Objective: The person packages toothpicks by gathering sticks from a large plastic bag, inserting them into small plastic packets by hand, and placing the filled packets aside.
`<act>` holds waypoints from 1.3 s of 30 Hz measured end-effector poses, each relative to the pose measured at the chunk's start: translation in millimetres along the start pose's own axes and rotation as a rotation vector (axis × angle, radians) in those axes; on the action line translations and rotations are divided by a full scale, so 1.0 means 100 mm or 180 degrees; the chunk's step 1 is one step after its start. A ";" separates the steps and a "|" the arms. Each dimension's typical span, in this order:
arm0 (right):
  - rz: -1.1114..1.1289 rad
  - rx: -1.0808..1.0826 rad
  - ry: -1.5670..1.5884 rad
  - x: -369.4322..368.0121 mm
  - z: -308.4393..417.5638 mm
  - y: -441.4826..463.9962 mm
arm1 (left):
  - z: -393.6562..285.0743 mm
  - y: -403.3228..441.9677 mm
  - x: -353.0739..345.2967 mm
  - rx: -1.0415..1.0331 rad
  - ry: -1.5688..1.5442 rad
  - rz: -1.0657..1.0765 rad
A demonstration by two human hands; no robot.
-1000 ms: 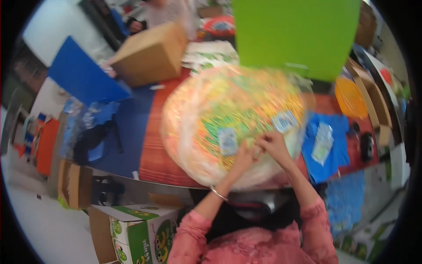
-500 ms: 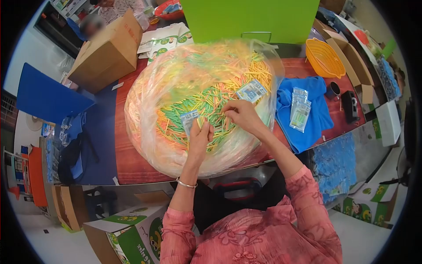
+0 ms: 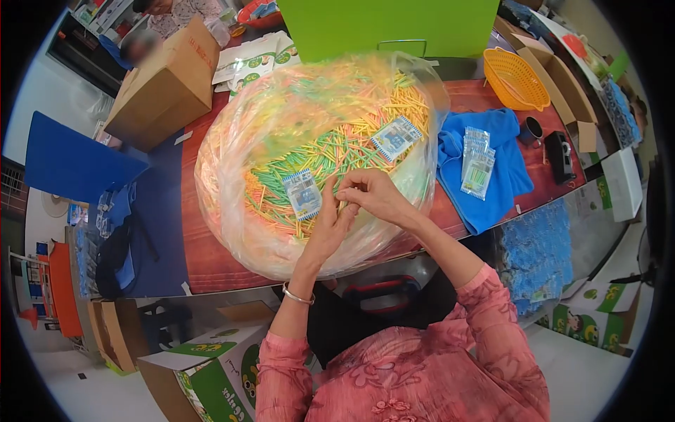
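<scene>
A large clear plastic bag [image 3: 223,204] lies open on the table, full of thin coloured sticks [image 3: 334,153] in green, yellow, orange and pink. Over its near side, my left hand [image 3: 330,226] is closed; the sticks seen in it earlier are now mostly hidden by the fingers. My right hand [image 3: 376,195] meets it, thumb and forefinger pinched together at the left fingertips; what they pinch is too small to make out. One printed packet [image 3: 302,195] lies on the sticks just left of my left hand. Another printed packet [image 3: 396,138] rests on the sticks farther back, to the right.
Right of the bag, several filled packets [image 3: 478,169] lie on a blue cloth [image 3: 510,165]. Beyond are a dark mug [image 3: 531,131], a tape dispenser [image 3: 560,157] and a yellow basket [image 3: 517,81]. A cardboard box [image 3: 165,84] stands back left, near another person [image 3: 184,17].
My right hand has moved down and left from above the sticks to meet my left hand. My left hand has shifted slightly down and right, uncovering more of the near packet.
</scene>
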State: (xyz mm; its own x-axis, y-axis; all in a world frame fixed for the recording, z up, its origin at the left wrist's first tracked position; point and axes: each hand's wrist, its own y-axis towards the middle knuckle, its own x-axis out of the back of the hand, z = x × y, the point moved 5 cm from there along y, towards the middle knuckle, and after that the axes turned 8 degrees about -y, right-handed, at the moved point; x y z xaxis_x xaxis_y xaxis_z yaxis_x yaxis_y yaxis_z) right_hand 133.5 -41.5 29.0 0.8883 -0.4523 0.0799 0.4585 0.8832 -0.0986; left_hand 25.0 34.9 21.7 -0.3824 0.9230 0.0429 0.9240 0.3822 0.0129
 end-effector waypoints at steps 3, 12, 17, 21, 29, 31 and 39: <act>-0.0520 0.0286 -0.0468 0.05 -0.14 0.06 | 0.08 -0.02 0.03 -0.0158 0.0757 -0.0060; -0.0162 0.0106 0.0524 -0.05 0.10 -0.01 | 0.14 -0.05 0.05 0.0429 -0.0362 -0.0274; -0.0111 0.0379 0.0128 0.00 0.02 0.01 | 0.07 -0.06 0.05 0.0342 0.0065 -0.0227; -0.1224 0.0923 -0.0829 0.42 0.14 0.08 | -0.04 -0.09 0.45 -0.0690 0.2680 -0.1693; -0.1857 0.1612 -0.3150 1.02 -0.09 0.19 | 0.18 0.05 0.76 0.0194 0.3522 -0.2034; -0.1715 0.1775 -0.3019 0.96 -0.07 0.13 | 0.18 0.05 0.80 0.0034 0.2919 -0.2046; -0.2118 0.1494 -0.2424 1.06 0.02 -0.03 | 0.30 0.12 0.76 -0.0325 -0.0221 -0.1889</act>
State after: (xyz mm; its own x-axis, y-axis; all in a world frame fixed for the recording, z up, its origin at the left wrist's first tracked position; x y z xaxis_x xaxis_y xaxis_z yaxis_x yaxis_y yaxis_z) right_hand 225.8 -92.0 39.7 0.1474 -0.8007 0.5806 0.6390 0.5252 0.5620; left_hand 6.3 111.2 -5.3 -0.8288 0.5556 -0.0662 0.5473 0.8296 0.1106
